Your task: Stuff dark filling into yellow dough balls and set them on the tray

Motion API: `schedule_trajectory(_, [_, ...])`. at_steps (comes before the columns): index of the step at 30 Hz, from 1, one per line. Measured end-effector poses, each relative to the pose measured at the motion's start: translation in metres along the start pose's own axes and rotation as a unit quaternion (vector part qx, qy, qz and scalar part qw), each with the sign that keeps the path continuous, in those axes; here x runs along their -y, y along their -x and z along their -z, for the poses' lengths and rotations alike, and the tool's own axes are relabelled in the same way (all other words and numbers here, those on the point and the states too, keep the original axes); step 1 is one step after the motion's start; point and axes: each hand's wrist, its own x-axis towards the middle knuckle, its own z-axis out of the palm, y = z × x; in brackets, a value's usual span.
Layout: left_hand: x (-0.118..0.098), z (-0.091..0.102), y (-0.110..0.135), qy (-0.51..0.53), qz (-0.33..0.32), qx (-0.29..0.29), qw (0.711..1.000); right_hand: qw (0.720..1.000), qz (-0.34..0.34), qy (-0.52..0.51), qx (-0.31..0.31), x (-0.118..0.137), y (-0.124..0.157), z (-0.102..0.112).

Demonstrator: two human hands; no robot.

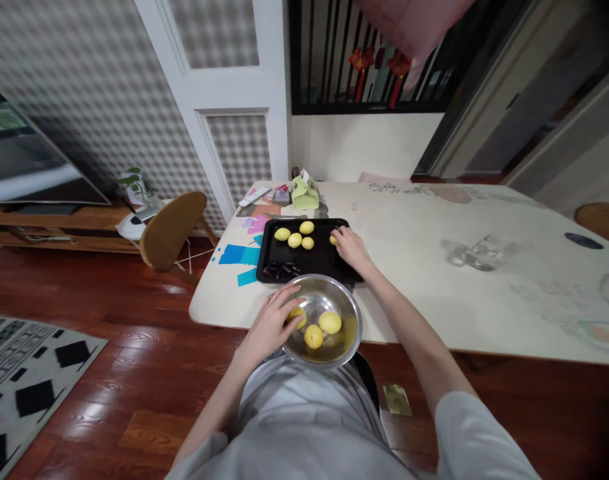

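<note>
A black baking tray [269, 257] lies on the pale table and carries several yellow dough balls [295, 240] plus a dark heap [281, 270] at its near left. My right hand [351, 247] reaches onto the tray's right side, fingers closed on a yellow ball [333, 239]. A steel bowl [351, 317] sits at the table's near edge with three yellow balls [330, 322] inside. My left hand [271, 327] grips the bowl's left rim, its fingers curled over the edge beside one ball.
Blue and pink paper pieces [237, 255] lie left of the tray; a green box [305, 193] and small items stand behind it. A glass object [479, 253] rests mid-table. A wooden chair [171, 230] stands at the table's left end, a rug [24, 380] on the floor.
</note>
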Motion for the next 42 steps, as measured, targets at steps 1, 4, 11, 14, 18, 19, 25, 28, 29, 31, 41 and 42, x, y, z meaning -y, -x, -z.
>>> schedule_trajectory(1, [0.000,0.000,0.000,0.000,0.000,0.001,1.000,1.000,-0.004,0.001,0.002,-0.001,0.002,0.001])
schedule_trajectory(4, [0.001,-0.002,0.000,0.001,-0.001,0.001,1.000,1.000,-0.015,0.004,0.009,-0.002,0.009,0.007])
schedule_trajectory(11, [0.002,-0.002,0.001,0.000,0.000,0.008,1.000,0.992,0.060,-0.076,-0.085,0.023,0.052,0.043])
schedule_trajectory(14, [0.001,-0.001,0.000,0.001,0.003,0.011,1.000,0.979,0.102,-0.139,-0.107,0.048,0.086,0.062])
schedule_trajectory(18, [0.001,-0.002,0.000,0.004,0.003,0.008,1.000,0.971,0.164,-0.163,-0.053,0.077,0.125,0.079])
schedule_trajectory(19, [0.001,-0.002,0.000,0.005,0.001,0.008,1.000,0.970,0.178,-0.160,-0.036,0.082,0.132,0.080])
schedule_trajectory(25, [0.001,-0.002,-0.001,-0.006,0.005,0.015,1.000,0.972,0.192,-0.137,0.008,0.089,0.144,0.078])
schedule_trajectory(28, [0.001,-0.002,-0.001,-0.012,0.007,0.021,1.000,0.974,0.183,-0.134,0.012,0.089,0.146,0.075])
schedule_trajectory(29, [0.001,-0.001,-0.001,-0.013,0.007,0.022,1.000,0.975,0.178,-0.135,0.011,0.088,0.147,0.074])
schedule_trajectory(31, [0.001,-0.001,-0.001,-0.013,0.005,0.019,1.000,0.976,0.167,-0.140,0.008,0.089,0.150,0.073])
schedule_trajectory(41, [0.000,0.001,-0.001,-0.017,0.001,0.018,1.000,0.977,0.122,-0.177,-0.010,0.102,0.181,0.080])
schedule_trajectory(42, [0.000,0.001,-0.001,-0.019,0.002,0.020,1.000,0.976,0.118,-0.184,-0.014,0.103,0.185,0.081])
